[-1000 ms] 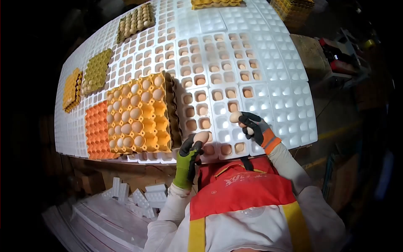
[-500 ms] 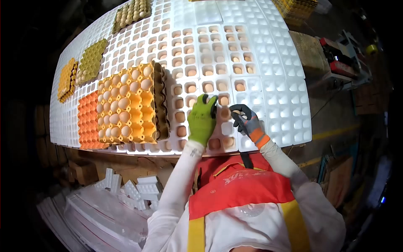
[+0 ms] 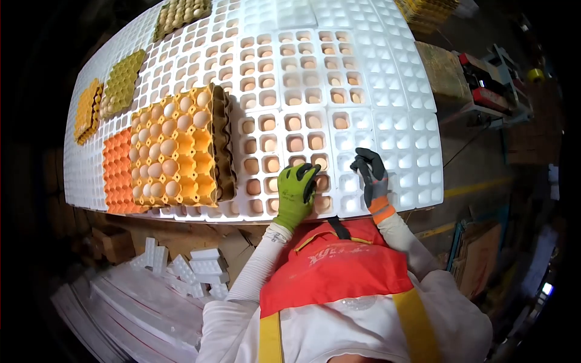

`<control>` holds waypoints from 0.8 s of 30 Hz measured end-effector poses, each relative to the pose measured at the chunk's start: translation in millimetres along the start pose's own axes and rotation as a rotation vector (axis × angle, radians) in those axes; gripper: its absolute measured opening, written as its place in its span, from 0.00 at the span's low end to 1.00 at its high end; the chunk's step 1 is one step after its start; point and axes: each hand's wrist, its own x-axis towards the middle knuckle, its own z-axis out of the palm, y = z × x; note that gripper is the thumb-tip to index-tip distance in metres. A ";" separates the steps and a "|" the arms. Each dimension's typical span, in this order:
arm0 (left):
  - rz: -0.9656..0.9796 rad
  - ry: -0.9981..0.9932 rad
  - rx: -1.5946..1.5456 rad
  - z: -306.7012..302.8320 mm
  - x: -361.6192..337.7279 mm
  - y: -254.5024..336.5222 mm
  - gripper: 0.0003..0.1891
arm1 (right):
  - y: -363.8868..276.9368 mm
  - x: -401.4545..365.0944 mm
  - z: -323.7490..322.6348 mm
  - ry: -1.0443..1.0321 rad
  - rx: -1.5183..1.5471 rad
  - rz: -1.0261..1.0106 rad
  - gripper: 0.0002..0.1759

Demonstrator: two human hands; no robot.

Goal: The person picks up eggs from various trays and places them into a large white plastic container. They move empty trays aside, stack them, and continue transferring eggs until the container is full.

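My left hand (image 3: 298, 190), in a green glove with dark fingertips, hovers over a white foam egg tray (image 3: 278, 134) near the table's front edge. Its fingers are bent but apart, and no egg shows in them. Close to those fingertips an egg (image 3: 320, 162) rests in its cell, with another egg (image 3: 322, 183) just nearer to me. My right hand (image 3: 370, 174), wearing a grey glove with an orange cuff, is above the neighbouring foam tray (image 3: 349, 202). Its fingers are loosely curved, thumb apart, with no egg visible. That tray holds one egg (image 3: 341, 121) at its far left corner.
To the left stands a stack of yellow egg trays (image 3: 203, 154), its top partly filled with eggs. An orange tray (image 3: 117, 172) lies beside it, with an olive tray (image 3: 124, 75) farther back. Foam pieces (image 3: 209, 264) and plastic-wrapped bundles (image 3: 130, 302) lie below the table's front edge.
My right hand has moved right, away from the filled cells. A cell that was vacant between my hands now holds an egg. My left hand has come nearer to my body.
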 end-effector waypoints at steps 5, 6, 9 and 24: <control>-0.171 0.050 -0.226 -51.7 -12.3 -2.8 0.23 | 68.9 3.2 28.2 -0.107 -0.508 -0.450 0.19; -0.181 0.045 -0.246 -73.9 -12.9 7.0 0.23 | 65.8 3.8 30.0 -0.154 -0.369 -0.310 0.16; -0.171 0.085 -0.259 -150.5 -22.0 18.6 0.22 | -4.4 8.1 54.7 -0.160 -0.352 -0.352 0.13; -0.042 -0.020 0.329 -308.9 56.9 -162.0 0.08 | -150.5 120.0 306.3 -0.814 -0.379 -0.221 0.31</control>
